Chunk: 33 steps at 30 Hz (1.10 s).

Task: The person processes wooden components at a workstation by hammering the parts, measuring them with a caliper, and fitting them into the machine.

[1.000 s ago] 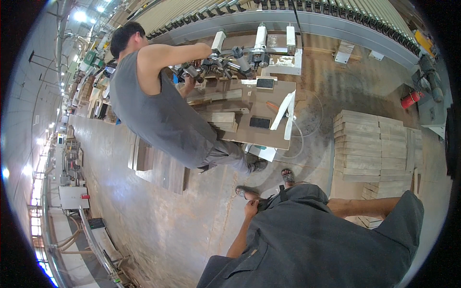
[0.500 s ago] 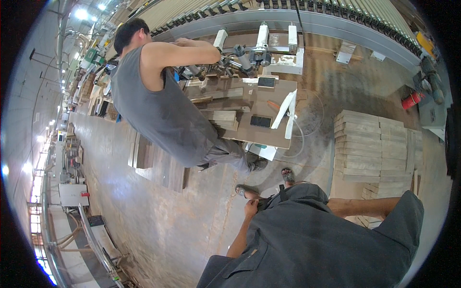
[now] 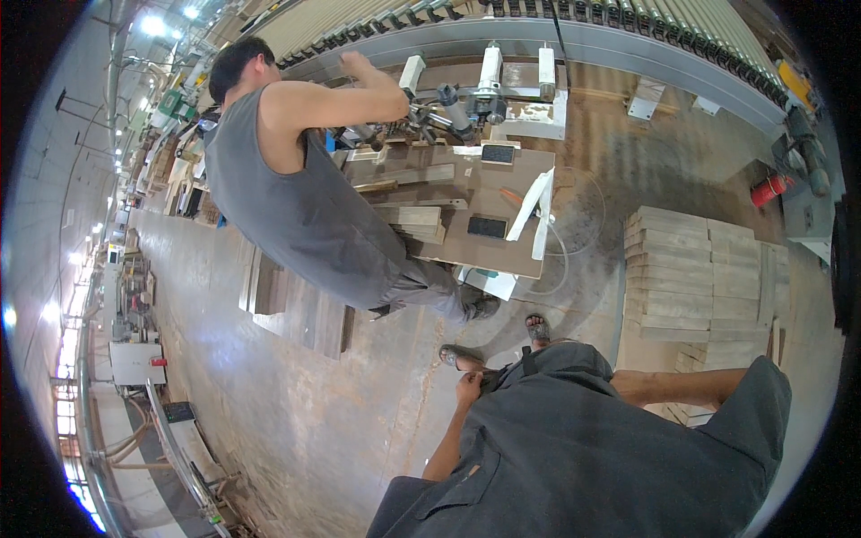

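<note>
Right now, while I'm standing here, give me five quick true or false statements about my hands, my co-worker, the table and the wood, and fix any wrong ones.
1. Your left hand is by the waist of your dark clothing. True.
2. Your right hand rests on the brown table. False: that hand is out of sight; only its forearm shows.
3. Two dark rectangular objects lie on the table. True.
4. The co-worker has both arms hanging straight down. False: the visible arm is raised and bent.
5. A red fire extinguisher is in view beyond the large wood stack. True.
</note>
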### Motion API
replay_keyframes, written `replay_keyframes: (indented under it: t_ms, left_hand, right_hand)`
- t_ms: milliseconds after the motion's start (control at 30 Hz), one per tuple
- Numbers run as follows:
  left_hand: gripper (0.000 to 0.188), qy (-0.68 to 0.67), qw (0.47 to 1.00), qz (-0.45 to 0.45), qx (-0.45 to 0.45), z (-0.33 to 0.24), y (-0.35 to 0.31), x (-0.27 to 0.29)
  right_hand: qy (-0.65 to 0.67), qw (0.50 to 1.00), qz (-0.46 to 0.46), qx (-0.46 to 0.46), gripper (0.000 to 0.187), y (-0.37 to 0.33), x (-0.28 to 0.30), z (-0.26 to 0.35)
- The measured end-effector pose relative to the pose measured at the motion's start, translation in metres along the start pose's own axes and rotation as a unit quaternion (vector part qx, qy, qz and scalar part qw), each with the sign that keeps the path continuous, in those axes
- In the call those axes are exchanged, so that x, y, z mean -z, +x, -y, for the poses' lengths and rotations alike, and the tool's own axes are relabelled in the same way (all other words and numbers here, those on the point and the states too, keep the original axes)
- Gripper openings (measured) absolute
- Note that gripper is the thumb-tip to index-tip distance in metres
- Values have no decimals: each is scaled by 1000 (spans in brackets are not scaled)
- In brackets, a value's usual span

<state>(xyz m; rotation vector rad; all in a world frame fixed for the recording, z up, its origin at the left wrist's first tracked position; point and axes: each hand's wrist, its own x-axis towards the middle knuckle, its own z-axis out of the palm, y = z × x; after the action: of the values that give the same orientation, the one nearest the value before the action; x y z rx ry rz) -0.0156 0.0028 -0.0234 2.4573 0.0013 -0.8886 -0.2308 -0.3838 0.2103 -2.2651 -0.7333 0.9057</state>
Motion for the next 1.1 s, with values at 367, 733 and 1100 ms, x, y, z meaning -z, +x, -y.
replay_keyframes:
  t_ms: [367,733,1100]
  left_hand:
    - [42,-3,1000,1,-4,10,5,-5]
    - [42,-12,1000,-2,9,8,3,-6]
    - [44,-11,1000,7,13,14,4,-6]
  right_hand:
    - [-19,997,-56,53,18,-6,26,14]
    - [-23,999,-17,39,19,-4,8,4]
    - [-3,1000,12,0,25,0,1,4]
